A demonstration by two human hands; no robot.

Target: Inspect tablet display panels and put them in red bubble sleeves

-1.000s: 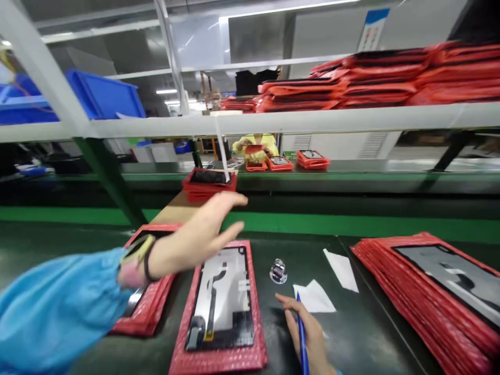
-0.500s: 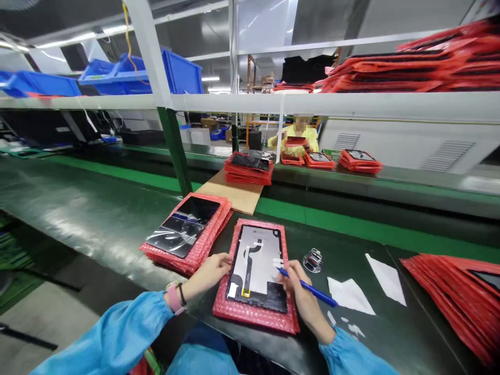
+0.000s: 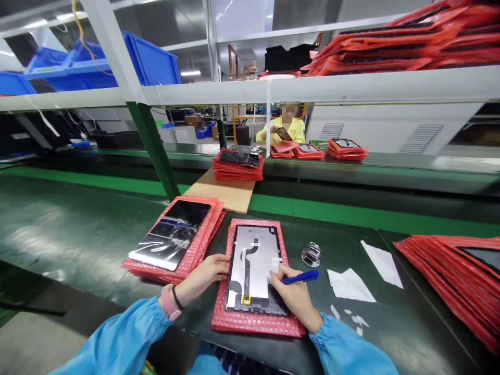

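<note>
A tablet screen panel (image 3: 260, 271) lies back side up on a pink bubble-wrap bag (image 3: 253, 323) in front of me. Its back is pale grey with a black rim, a dark flex cable (image 3: 247, 276) and a yellow-edged connector. My left hand (image 3: 207, 276) rests at the panel's left edge, fingers stretched toward it and touching. In my right hand (image 3: 292, 291) a blue pen (image 3: 302, 277) is tucked, its end sticking out to the right. That hand's fingertips touch the panel's right half; whatever they may pinch there is hidden.
Left stands a stack of bubble-wrap bags (image 3: 195, 250) topped by a glossy black screen (image 3: 174, 234). To the right are a small metal-and-clear fixture (image 3: 311, 255), white paper pieces (image 3: 350, 285), scraps, and a red bag stack (image 3: 449, 281). A co-worker (image 3: 287, 127) sits beyond the shelf post.
My right hand has shifted inward over the panel, and the pen has turned from slanting across it to pointing right. My left hand stays at the edge. The view has swung slightly.
</note>
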